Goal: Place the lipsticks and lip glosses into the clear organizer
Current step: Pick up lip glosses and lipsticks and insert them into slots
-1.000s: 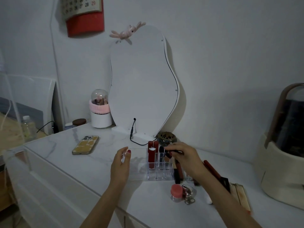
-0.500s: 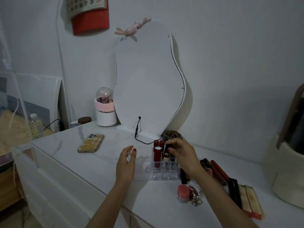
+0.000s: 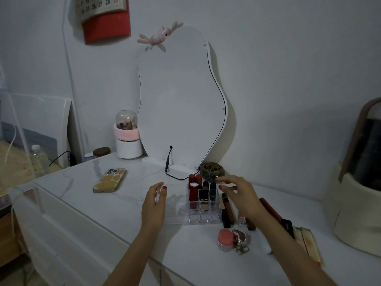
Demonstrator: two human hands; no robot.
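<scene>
The clear organizer (image 3: 177, 211) stands on the white marble-look tabletop (image 3: 103, 205). Its right-hand slots hold red lipsticks (image 3: 193, 189) and black lipsticks (image 3: 204, 196), all upright. My left hand (image 3: 154, 205) grips the organizer's left end, thumb on top. My right hand (image 3: 237, 194) hovers just right of the organizer, fingers spread and holding nothing. Loose tubes lie beside and under that hand: a brown lip gloss (image 3: 227, 210) and a long red one (image 3: 271, 209). My right forearm hides part of them.
A pink-lidded jar (image 3: 225, 238) and a keyring (image 3: 241, 239) sit in front of the tubes. Behind the organizer stand a brass burner (image 3: 211, 171) and a mirror (image 3: 179, 104) with a cable. A phone (image 3: 110, 180) lies at left, a domed case (image 3: 358, 203) at right.
My right hand has let go of the black lipstick, which now stands in an organizer slot, and has drawn back to the right with its fingers spread. My left hand keeps its hold.
</scene>
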